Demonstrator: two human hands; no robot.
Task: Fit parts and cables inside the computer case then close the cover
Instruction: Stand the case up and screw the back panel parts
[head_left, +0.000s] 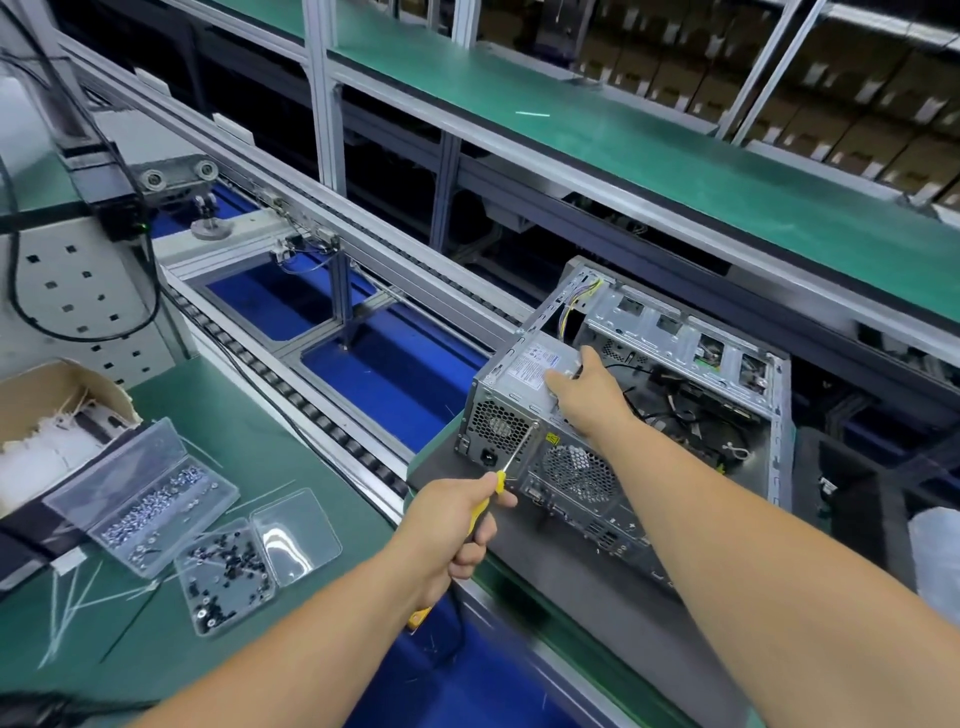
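An open grey computer case (727, 364) lies on its side on a dark pallet (571, 561) on the conveyor, its rear panel facing me. Inside it I see drive bays, black cables and yellow wires. My left hand (457, 525) grips a yellow-handled screwdriver (511, 457), whose tip touches the rear panel by the power supply fan grille. My right hand (587, 384) rests on the silver power supply (535, 364) at the case's top corner, thumb and fingers on its labelled face.
On the green bench to the left stand clear plastic boxes of silver screws (150, 493) and black screws (223, 577), loose white cable ties (78, 597) and a cardboard box (47, 410). The roller conveyor rail (311, 410) runs diagonally. A green shelf (675, 156) spans overhead.
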